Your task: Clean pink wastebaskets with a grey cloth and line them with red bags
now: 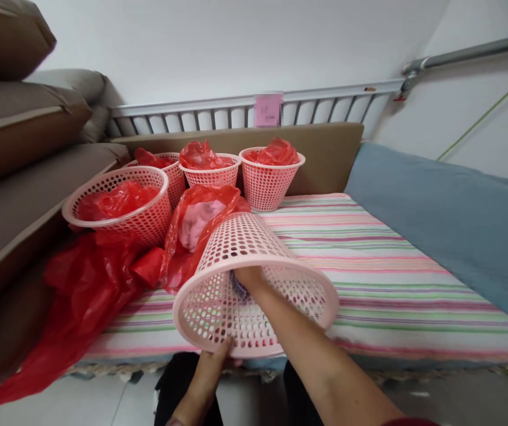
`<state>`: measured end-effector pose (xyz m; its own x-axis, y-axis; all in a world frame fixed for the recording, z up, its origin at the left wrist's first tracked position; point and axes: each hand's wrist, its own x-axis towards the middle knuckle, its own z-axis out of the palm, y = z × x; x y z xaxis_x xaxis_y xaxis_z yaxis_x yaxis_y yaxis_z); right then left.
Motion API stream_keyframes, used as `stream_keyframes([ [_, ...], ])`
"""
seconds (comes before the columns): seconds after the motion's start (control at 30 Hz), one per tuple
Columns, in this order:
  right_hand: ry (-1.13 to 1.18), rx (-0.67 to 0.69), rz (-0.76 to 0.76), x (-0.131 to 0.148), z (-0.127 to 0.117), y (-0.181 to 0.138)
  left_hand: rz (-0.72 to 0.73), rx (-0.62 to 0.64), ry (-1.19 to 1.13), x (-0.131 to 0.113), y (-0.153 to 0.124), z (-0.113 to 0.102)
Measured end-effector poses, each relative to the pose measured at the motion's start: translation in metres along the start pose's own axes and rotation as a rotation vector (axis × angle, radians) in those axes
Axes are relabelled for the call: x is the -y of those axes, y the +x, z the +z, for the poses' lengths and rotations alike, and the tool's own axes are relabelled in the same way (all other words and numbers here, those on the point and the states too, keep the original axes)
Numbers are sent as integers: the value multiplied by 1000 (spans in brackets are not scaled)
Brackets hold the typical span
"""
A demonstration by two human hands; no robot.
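A pink perforated plastic basket (254,242) lies on its side on the striped mattress (369,266), its mouth facing me. My left hand (212,364) grips the lower rim of the basket from below, fingers closed on it. My right hand (247,281) reaches deep inside the basket; its fingers are hidden behind the mesh, near something small and dark that I cannot make out. A red plastic bag (191,228) is bunched around the basket's base.
Several pink baskets lined with red bags stand behind: one at the left (120,207), two in the middle (212,168), one to the right (271,174). Loose red bags (76,296) spill off the mattress's left edge. Brown cushions (14,136) stack at the left, a blue blanket (449,219) at the right.
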<state>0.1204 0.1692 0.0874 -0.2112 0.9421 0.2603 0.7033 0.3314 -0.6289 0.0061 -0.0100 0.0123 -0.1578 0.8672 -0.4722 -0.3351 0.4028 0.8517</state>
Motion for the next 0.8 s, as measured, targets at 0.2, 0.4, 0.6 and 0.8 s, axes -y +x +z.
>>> stream_keyframes([
  [0.2, -127, 165, -62, 3, 1, -73, -1, -48, -37, 1, -2, 2],
  [0.4, -60, 220, -126, 13, -3, -154, 54, -44, 23, -6, -11, 7],
  [0.6, -72, 187, -84, 19, -6, -161, 148, -72, -10, -18, -14, -15],
  [0.8, -43, 125, -28, 23, 3, -168, 178, -30, 95, -19, -11, -33],
])
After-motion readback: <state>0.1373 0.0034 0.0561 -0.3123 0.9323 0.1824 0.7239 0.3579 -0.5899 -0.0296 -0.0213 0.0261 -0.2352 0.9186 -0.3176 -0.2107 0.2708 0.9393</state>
